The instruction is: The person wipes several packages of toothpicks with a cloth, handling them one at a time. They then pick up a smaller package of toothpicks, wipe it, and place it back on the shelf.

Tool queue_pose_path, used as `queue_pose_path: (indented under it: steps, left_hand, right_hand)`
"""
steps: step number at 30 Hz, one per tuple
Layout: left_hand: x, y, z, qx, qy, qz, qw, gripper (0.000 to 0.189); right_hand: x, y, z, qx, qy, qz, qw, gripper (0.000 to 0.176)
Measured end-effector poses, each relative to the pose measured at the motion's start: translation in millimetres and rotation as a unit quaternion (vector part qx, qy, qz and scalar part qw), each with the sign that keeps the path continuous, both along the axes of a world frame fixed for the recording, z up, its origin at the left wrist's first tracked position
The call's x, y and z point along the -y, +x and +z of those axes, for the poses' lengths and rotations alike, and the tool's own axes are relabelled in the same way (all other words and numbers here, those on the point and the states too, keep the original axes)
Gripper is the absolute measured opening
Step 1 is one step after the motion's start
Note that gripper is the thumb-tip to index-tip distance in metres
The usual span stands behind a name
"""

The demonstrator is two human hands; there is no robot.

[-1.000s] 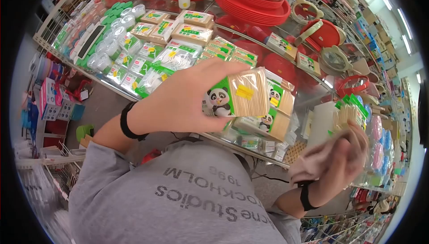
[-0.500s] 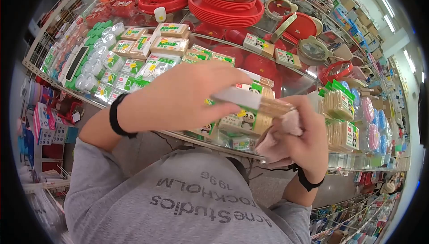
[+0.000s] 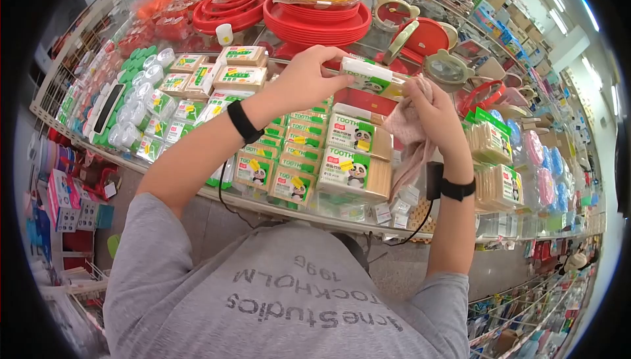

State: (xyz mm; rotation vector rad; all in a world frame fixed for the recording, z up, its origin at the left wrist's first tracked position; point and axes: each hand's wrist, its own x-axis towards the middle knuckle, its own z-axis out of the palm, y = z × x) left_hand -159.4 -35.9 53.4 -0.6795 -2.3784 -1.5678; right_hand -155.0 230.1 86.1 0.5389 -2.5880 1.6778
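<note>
My left hand (image 3: pixel 317 82) grips the left end of a toothpick pack (image 3: pixel 368 78), white and green with a panda on its label, thumb and fingers on either side. At the pack's right end is my right hand (image 3: pixel 435 112), closed around a pink cloth (image 3: pixel 402 122) that hangs down below it. The pack is held above the display, behind the stacked toothpick packs (image 3: pixel 351 170). Rows of smaller toothpick packs (image 3: pixel 289 185) lie below my left forearm.
Red plates (image 3: pixel 315 27) and red basins (image 3: pixel 233 14) stand at the back. Round mirrors (image 3: pixel 447 67) are to the right, near hanging wooden-stick packs (image 3: pixel 503 191). Clear-bodied containers (image 3: pixel 128 106) sit at the left. A dark cable (image 3: pixel 227 191) hangs over the front edge.
Both hands have moved up and away from my body, carrying the toothpick pack toward the back of the display. The cloth now hangs more freely, and the stacked packs are uncovered.
</note>
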Motion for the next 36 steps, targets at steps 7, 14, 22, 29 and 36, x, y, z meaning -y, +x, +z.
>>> queue_pose_path:
  steps: [7,14,22,29,36]
  left_hand:
    - [-20,-21,-31,0.124,-0.018,0.023,0.992,0.027]
    - [-29,-37,-64,0.119,-0.062,0.042,0.99,0.03]
    - [-33,-25,-51,0.143,-0.199,-0.027,0.969,0.036]
    - [-31,-24,-44,0.161,-0.246,-0.053,0.954,0.04]
    - [-26,-26,-52,0.139,-0.273,-0.054,0.95,0.042]
  right_hand:
    - [-5,-36,-38,-0.032,0.067,-0.019,0.997,0.035]
    - [-11,-53,-62,0.134,0.108,0.012,0.985,0.032]
    - [-16,-63,-86,0.196,0.121,0.041,0.972,0.035]
    - [-15,-62,-84,0.195,0.109,0.044,0.974,0.036]
    - [-13,-51,-74,0.229,0.088,0.044,0.968,0.031]
